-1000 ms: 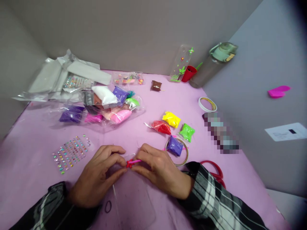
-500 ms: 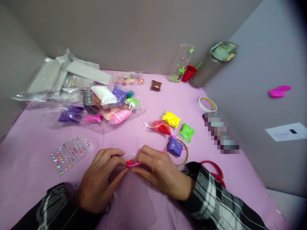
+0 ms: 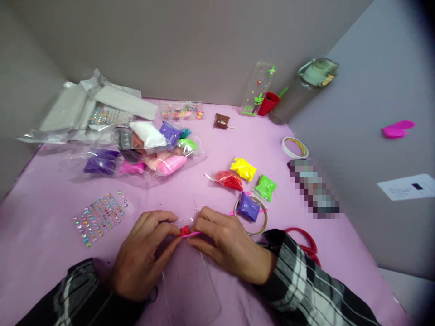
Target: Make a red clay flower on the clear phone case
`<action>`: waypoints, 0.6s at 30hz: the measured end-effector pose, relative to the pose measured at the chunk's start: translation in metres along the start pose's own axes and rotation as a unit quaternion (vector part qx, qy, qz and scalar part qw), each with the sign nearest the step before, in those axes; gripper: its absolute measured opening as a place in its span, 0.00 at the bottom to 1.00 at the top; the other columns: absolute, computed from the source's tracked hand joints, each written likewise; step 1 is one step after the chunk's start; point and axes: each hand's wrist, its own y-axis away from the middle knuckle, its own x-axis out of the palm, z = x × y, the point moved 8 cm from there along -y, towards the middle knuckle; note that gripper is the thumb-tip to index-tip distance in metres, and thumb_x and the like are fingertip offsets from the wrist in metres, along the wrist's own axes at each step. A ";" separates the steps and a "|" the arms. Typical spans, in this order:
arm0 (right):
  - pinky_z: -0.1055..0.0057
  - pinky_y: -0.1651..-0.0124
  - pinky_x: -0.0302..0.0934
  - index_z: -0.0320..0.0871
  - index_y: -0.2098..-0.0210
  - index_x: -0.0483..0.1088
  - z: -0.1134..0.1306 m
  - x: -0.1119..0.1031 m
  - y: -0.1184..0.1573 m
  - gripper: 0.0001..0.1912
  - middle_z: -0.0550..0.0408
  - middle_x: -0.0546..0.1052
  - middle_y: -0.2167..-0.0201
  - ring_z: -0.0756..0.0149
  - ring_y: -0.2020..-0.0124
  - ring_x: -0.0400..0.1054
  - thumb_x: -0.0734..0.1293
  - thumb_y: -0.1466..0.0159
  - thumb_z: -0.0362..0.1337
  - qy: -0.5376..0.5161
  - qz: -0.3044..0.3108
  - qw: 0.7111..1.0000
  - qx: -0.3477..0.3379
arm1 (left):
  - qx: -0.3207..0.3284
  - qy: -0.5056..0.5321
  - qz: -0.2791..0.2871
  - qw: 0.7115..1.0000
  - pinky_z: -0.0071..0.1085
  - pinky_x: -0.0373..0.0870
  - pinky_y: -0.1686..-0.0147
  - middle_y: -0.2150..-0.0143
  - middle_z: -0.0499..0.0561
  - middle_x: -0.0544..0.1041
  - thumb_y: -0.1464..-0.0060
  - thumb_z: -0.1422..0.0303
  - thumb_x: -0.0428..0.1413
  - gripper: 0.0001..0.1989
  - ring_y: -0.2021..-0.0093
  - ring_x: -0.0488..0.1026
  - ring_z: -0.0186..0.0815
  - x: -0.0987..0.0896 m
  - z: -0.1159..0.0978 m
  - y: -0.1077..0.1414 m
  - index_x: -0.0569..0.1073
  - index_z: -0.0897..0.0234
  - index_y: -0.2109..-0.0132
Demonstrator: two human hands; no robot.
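Between my hands is a small red clay flower (image 3: 184,230), at the top end of a clear phone case (image 3: 209,290) lying on the table. My left hand (image 3: 146,253) is closed, its thumb and forefinger pinched at the flower's left edge. In my right hand (image 3: 227,242), thumb and fingers grip a thin pink modelling tool (image 3: 193,234). The tool's tip touches the lower side of the red flower. Part of the case is hidden under my hands.
Clay packets in purple (image 3: 248,207), green (image 3: 265,187), yellow (image 3: 243,169) and red (image 3: 229,180) lie beyond my right hand. Red-handled scissors (image 3: 311,244) lie by my right sleeve. A gem sticker sheet (image 3: 101,217) is left; a bottle (image 3: 292,97) stands at the back.
The pink tool has tilted to lie flatter, lower against the red flower. Both hands have stayed almost in place, and the view has shifted slightly.
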 end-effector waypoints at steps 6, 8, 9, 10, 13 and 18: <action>0.73 0.67 0.57 0.42 0.64 0.68 -0.001 0.000 0.001 0.09 0.57 0.69 0.65 0.69 0.67 0.65 0.66 0.28 0.39 0.002 0.004 1.000 0.001 | -0.002 0.003 0.002 1.000 0.38 0.69 0.53 0.51 0.50 0.74 0.35 0.68 0.56 0.03 0.50 0.70 0.42 -0.001 0.001 0.001 0.74 0.55 0.56; 0.73 0.67 0.57 0.42 0.63 0.68 0.000 0.000 0.001 0.08 0.57 0.69 0.65 0.69 0.67 0.65 0.66 0.28 0.39 0.004 0.009 1.000 0.000 | -0.003 0.003 0.005 1.000 0.38 0.69 0.53 0.52 0.49 0.74 0.35 0.69 0.56 0.03 0.50 0.70 0.42 -0.001 0.002 0.000 0.74 0.55 0.57; 0.73 0.67 0.57 0.42 0.63 0.68 0.000 0.000 0.001 0.08 0.57 0.69 0.65 0.69 0.66 0.65 0.66 0.28 0.39 0.007 0.010 1.000 -0.001 | -0.002 0.003 0.006 1.000 0.38 0.69 0.53 0.52 0.50 0.74 0.35 0.69 0.56 0.03 0.50 0.71 0.42 -0.001 0.001 0.000 0.74 0.55 0.57; 0.72 0.67 0.57 0.42 0.63 0.68 0.000 0.001 0.001 0.08 0.57 0.70 0.65 0.69 0.66 0.65 0.66 0.28 0.39 0.011 0.011 1.000 -0.002 | 0.000 0.002 0.005 1.000 0.38 0.69 0.53 0.52 0.50 0.75 0.35 0.70 0.55 0.04 0.50 0.71 0.42 -0.001 0.001 -0.001 0.74 0.55 0.57; 0.72 0.67 0.56 0.42 0.63 0.69 0.001 0.001 0.001 0.08 0.57 0.70 0.65 0.69 0.67 0.65 0.66 0.28 0.39 0.028 0.009 1.000 -0.006 | 0.006 0.004 -0.001 1.000 0.37 0.70 0.54 0.53 0.50 0.75 0.35 0.70 0.55 0.04 0.51 0.71 0.41 -0.002 -0.001 -0.001 0.74 0.56 0.58; 0.72 0.68 0.56 0.42 0.63 0.69 0.002 0.002 0.002 0.09 0.57 0.70 0.65 0.69 0.68 0.64 0.65 0.28 0.40 0.037 0.003 0.999 -0.012 | 0.000 0.004 -0.005 1.000 0.37 0.71 0.54 0.53 0.50 0.75 0.36 0.68 0.56 0.03 0.51 0.72 0.41 -0.003 -0.001 0.001 0.75 0.56 0.58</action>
